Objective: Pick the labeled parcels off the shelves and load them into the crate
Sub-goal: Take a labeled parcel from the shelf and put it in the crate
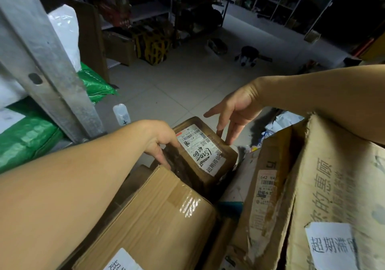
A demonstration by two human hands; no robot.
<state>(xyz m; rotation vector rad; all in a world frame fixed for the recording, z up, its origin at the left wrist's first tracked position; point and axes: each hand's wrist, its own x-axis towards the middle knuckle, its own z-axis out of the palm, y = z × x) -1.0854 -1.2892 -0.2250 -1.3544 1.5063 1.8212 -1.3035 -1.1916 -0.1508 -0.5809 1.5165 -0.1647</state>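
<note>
A small brown cardboard parcel (pixel 218 157) with a white shipping label and handwritten numbers lies tilted among bigger boxes low in the middle. My left hand (pixel 160 142) rests on its near left edge, fingers pointing down along its side. Just above the far right corner, my right hand (pixel 233 111) hovers with straight, spread fingers whose tips reach down toward the top edge. Whether they touch is unclear. A large taped carton (pixel 162 219) lies in front, under my left forearm. The crate's blue edge (pixel 231 205) shows between the boxes.
A tall worn carton (pixel 325 196) with printed characters and a white sticker stands at the right. A metal shelf post (pixel 48 65) rises at the left, with green and white mailer bags (pixel 27 132) behind it. A plastic bottle (pixel 121 114) stands on the tiled floor. Dark shelving fills the back.
</note>
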